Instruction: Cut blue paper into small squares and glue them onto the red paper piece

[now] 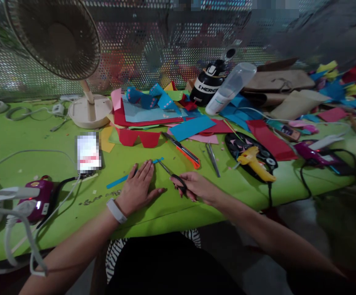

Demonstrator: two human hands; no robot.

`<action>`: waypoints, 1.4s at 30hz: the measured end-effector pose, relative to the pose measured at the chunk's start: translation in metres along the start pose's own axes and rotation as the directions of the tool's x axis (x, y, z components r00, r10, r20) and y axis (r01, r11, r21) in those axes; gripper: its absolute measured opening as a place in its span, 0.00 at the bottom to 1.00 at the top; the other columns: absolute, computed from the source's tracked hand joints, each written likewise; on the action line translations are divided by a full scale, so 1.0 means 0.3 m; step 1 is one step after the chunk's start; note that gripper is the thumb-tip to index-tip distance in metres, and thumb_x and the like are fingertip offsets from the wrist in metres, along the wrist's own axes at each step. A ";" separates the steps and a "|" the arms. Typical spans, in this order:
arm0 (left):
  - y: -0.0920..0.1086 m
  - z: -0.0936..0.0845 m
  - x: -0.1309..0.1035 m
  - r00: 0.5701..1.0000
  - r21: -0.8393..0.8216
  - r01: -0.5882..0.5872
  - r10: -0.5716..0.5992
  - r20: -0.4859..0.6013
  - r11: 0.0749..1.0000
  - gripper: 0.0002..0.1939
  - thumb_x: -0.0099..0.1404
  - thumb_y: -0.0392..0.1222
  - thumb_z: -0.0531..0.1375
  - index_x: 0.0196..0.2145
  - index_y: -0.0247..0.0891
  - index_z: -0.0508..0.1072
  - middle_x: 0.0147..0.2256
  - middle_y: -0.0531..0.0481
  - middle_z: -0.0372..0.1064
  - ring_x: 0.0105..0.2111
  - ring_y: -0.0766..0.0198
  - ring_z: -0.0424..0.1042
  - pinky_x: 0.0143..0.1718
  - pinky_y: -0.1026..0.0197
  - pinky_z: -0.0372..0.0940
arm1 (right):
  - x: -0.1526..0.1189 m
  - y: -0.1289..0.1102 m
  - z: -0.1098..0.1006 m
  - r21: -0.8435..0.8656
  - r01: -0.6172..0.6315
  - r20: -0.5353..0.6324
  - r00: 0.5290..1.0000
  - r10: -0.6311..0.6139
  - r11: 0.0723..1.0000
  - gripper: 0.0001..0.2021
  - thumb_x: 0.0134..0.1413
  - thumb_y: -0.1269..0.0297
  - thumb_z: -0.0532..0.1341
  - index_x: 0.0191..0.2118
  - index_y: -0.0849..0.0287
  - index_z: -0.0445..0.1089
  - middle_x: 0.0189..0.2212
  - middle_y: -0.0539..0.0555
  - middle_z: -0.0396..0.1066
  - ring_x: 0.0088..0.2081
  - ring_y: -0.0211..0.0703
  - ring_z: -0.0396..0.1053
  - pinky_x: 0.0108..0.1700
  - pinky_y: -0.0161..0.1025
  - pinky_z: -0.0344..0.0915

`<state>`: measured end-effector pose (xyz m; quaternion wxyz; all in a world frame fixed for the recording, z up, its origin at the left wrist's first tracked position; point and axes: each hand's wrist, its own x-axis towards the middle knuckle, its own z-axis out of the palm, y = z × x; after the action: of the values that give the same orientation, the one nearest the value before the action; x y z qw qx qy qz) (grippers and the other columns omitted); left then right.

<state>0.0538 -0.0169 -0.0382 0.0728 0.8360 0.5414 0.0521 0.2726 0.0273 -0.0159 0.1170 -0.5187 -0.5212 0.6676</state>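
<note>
My left hand (139,186) lies flat with fingers stretched over a narrow blue paper strip (116,182). One end of the strip shows left of the hand; a short piece pokes out past the fingertips. In my right hand (193,186) is a pair of scissors (179,182), gripped by the dark handles. Their blades point up and left, with the tips at the strip's far end; whether they touch it I cannot tell. Beyond the hands lie an orange utility knife (185,153), tweezers (213,159) and a red paper glasses shape (139,138).
A yellow glue gun (253,162) rests on a black tray at right. A fan (90,110), a phone (88,153) and a purple power strip (36,198) with cables occupy the left. Coloured paper (193,127), a black jug (207,84) and a clear bottle (231,88) stand behind.
</note>
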 end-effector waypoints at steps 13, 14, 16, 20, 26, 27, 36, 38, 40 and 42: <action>0.004 -0.010 0.001 0.999 -0.020 0.014 -0.014 0.037 1.000 0.48 0.67 0.70 0.35 0.68 0.25 0.47 0.69 0.37 0.39 0.70 0.52 0.41 0.69 0.45 0.38 | -0.005 -0.007 0.001 -0.035 -0.020 0.061 0.998 0.022 0.999 0.23 0.52 0.42 0.62 0.26 0.60 0.66 0.18 0.48 0.70 0.10 0.26 0.54 0.13 0.30 0.47; 0.004 -0.011 0.002 0.999 -0.018 0.015 -0.014 0.041 1.000 0.48 0.67 0.70 0.35 0.68 0.24 0.47 0.69 0.37 0.39 0.70 0.52 0.41 0.69 0.45 0.38 | -0.004 -0.009 0.003 -0.041 -0.016 0.059 0.998 0.018 0.999 0.23 0.51 0.41 0.62 0.26 0.60 0.66 0.18 0.48 0.70 0.10 0.26 0.54 0.13 0.30 0.47; 0.003 -0.010 0.002 0.999 -0.018 0.013 -0.013 0.041 1.000 0.48 0.68 0.70 0.34 0.68 0.23 0.47 0.69 0.37 0.39 0.70 0.52 0.41 0.69 0.45 0.38 | -0.003 -0.011 0.009 -0.047 -0.008 0.053 0.999 0.011 0.999 0.23 0.50 0.41 0.63 0.26 0.60 0.66 0.18 0.47 0.70 0.10 0.26 0.54 0.13 0.30 0.48; -0.002 -0.004 0.000 1.000 -0.042 0.004 -0.004 0.020 0.999 0.47 0.68 0.69 0.36 0.68 0.25 0.47 0.69 0.37 0.40 0.70 0.52 0.41 0.69 0.44 0.39 | -0.003 -0.012 0.014 -0.039 -0.008 0.048 0.999 0.010 0.999 0.23 0.49 0.41 0.64 0.26 0.60 0.66 0.17 0.47 0.69 0.10 0.25 0.53 0.13 0.30 0.48; -0.005 0.002 -0.005 1.000 -0.047 -0.007 0.007 0.006 0.999 0.46 0.68 0.69 0.37 0.69 0.27 0.46 0.69 0.36 0.40 0.70 0.52 0.41 0.69 0.44 0.39 | -0.006 -0.008 0.014 -0.043 -0.012 0.041 0.999 0.014 0.999 0.26 0.46 0.38 0.64 0.26 0.60 0.66 0.17 0.46 0.68 0.10 0.25 0.53 0.13 0.30 0.47; -0.005 0.002 -0.006 1.000 -0.042 -0.005 0.006 0.009 0.999 0.46 0.68 0.68 0.37 0.68 0.26 0.46 0.69 0.36 0.40 0.70 0.52 0.40 0.69 0.45 0.39 | -0.008 -0.010 0.014 -0.043 -0.014 0.043 0.999 0.016 0.999 0.26 0.45 0.38 0.64 0.26 0.60 0.66 0.17 0.47 0.68 0.10 0.25 0.53 0.13 0.30 0.47; -0.004 -0.002 -0.012 1.000 -0.047 -0.007 0.008 0.007 0.999 0.44 0.69 0.67 0.37 0.69 0.27 0.45 0.69 0.36 0.39 0.70 0.53 0.38 0.69 0.46 0.38 | -0.011 -0.011 0.017 -0.020 -0.025 0.046 0.999 0.026 0.999 0.29 0.42 0.34 0.64 0.26 0.60 0.65 0.17 0.47 0.69 0.10 0.25 0.51 0.13 0.30 0.45; -0.004 -0.003 -0.014 1.000 -0.062 -0.010 0.010 -0.001 0.998 0.44 0.70 0.67 0.38 0.69 0.28 0.45 0.69 0.37 0.40 0.70 0.53 0.39 0.69 0.46 0.38 | -0.008 -0.005 0.016 -0.027 -0.031 0.042 0.999 0.032 0.999 0.29 0.41 0.33 0.63 0.26 0.61 0.66 0.17 0.47 0.69 0.10 0.25 0.51 0.13 0.30 0.45; -0.004 -0.005 -0.016 1.000 -0.077 -0.007 0.007 -0.005 0.997 0.44 0.69 0.67 0.38 0.69 0.28 0.45 0.69 0.37 0.40 0.70 0.53 0.39 0.69 0.46 0.38 | -0.007 0.000 0.015 -0.028 -0.030 0.039 0.999 0.031 0.999 0.30 0.40 0.33 0.64 0.26 0.61 0.66 0.17 0.47 0.68 0.10 0.25 0.51 0.13 0.30 0.44; -0.003 -0.007 -0.017 1.000 -0.083 -0.003 0.002 -0.005 0.997 0.44 0.69 0.67 0.38 0.69 0.28 0.44 0.69 0.36 0.40 0.70 0.53 0.39 0.69 0.46 0.39 | -0.006 0.003 0.014 -0.023 -0.024 0.040 0.999 0.025 0.999 0.30 0.40 0.33 0.64 0.27 0.61 0.66 0.17 0.47 0.68 0.10 0.25 0.52 0.13 0.29 0.45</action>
<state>0.0505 -0.0210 -0.0363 0.1062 0.8328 0.5378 0.0767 0.2703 0.0233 -0.0159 0.0926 -0.5129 -0.5244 0.6733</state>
